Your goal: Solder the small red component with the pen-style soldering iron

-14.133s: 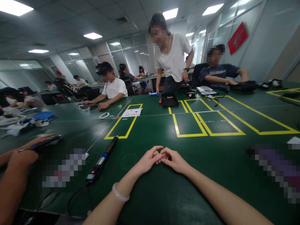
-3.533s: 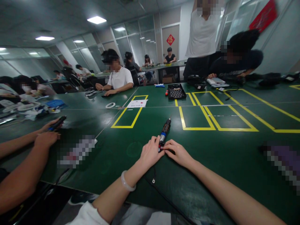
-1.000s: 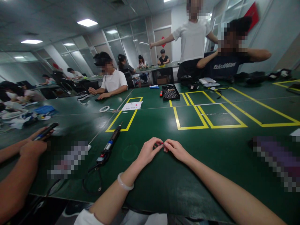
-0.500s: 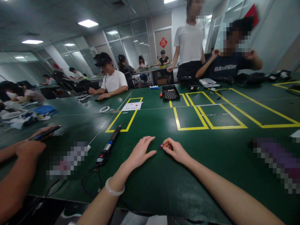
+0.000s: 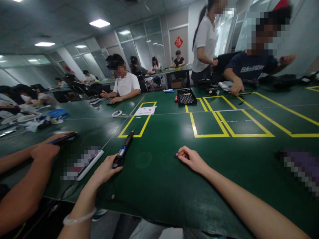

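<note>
Left hand point(image 5: 106, 169) has moved to the tool point(image 5: 123, 149), loosely curved, grip unclear; right hand point(image 5: 193, 160) pinches a red piece point(image 5: 177, 154)

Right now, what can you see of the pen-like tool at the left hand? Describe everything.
The tool is slim and dark, with a blue band, a silvery, metal-looking section and thin tip. It slants away from the wearer, its front end crossing yellow tape in view. The left hand touches its rear end; whether it rests on the table is unclear.
</note>
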The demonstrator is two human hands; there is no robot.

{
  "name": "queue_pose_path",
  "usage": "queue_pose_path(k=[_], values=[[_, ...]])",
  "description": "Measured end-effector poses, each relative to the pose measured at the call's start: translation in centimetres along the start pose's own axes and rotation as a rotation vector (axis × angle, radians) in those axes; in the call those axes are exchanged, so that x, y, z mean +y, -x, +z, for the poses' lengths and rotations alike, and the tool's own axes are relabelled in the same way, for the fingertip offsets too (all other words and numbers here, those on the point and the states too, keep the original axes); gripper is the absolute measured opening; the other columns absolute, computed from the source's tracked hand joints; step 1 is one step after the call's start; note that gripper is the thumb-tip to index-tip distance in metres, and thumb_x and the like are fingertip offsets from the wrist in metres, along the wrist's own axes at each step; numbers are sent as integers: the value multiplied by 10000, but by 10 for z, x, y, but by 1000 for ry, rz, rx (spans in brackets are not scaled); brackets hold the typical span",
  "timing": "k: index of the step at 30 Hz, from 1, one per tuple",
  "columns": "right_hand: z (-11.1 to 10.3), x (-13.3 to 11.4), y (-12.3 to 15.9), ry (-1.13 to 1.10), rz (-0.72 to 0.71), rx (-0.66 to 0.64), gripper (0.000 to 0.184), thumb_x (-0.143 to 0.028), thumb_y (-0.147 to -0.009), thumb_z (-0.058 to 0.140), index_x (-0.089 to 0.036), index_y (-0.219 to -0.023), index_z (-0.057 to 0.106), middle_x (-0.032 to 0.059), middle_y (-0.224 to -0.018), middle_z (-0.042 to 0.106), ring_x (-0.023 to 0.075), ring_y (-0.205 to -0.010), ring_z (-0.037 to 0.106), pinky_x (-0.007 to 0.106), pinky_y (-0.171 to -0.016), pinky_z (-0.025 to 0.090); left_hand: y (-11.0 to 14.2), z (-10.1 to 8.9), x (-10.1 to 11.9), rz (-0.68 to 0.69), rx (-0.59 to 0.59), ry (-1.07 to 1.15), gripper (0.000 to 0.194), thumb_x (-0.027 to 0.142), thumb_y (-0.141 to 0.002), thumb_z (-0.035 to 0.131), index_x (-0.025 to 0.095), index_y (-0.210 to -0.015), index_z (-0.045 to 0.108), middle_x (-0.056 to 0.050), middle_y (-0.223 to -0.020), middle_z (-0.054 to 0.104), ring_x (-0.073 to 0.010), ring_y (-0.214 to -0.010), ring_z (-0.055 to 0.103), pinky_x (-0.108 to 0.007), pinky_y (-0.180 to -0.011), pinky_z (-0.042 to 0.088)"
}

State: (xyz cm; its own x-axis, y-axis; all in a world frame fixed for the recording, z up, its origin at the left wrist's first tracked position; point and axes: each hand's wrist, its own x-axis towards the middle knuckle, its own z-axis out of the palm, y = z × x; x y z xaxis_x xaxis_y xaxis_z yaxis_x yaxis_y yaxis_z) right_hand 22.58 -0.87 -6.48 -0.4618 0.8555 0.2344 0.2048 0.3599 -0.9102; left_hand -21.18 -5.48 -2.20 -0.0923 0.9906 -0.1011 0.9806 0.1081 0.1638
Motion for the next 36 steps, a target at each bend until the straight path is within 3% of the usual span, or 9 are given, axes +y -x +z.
queue_pose_path(k=[12, 19, 27, 31, 36], values=[[0, -2, -1, 106, -19, 38, 77, -197, -828, 597, -167, -900, 591, -3, -762, 558, 110, -621, 497, 220, -573, 392, 7, 5, 68, -14, 40, -73, 650, 538, -761, 513, 202, -1313, 438, -98, -1283, 465, -256, -1005, 608, -341, -819, 482], [1, 1, -1, 88, -40, 28, 150, -158, -820, 579, -170, -970, 587, 8, -801, 594, 117, -660, 529, 223, -599, 413, 4, 10, 143, 135, 0, -86, 635, 539, -762, 529, 234, -1309, 422, -80, -1259, 472, -217, -943, 611, -304, -762, 477], [2, 3, -2, 79, -62, 53, 115, -233, -860, 558, -189, -965, 550, -1, -785, 579, 121, -650, 520, 230, -605, 426, -5, 29, 226, 348, 32, -68, 591, 498, -757, 572, 253, -1272, 417, -77, -1154, 495, -232, -1001, 568, -311, -763, 467], [0, 1, -2, 127, -83, 69, 56, -240, -863, 549, -186, -858, 534, -11, -753, 542, 117, -630, 499, 226, -598, 410, -10, 35, 247, 433, 37, -45, 583, 460, -765, 572, 244, -1279, 402, -84, -1129, 498, -238, -1035, 540, -321, -791, 461], [0, 1, -2, 255, -130, 62, 31, -184, -858, 538, -195, -836, 518, -6, -787, 532, 128, -671, 494, 232, -641, 397, -10, 36, 253, 444, 18, -17, 612, 442, -781, 563, 245, -1325, 363, -86, -1146, 491, -233, -1049, 532, -323, -821, 451]])
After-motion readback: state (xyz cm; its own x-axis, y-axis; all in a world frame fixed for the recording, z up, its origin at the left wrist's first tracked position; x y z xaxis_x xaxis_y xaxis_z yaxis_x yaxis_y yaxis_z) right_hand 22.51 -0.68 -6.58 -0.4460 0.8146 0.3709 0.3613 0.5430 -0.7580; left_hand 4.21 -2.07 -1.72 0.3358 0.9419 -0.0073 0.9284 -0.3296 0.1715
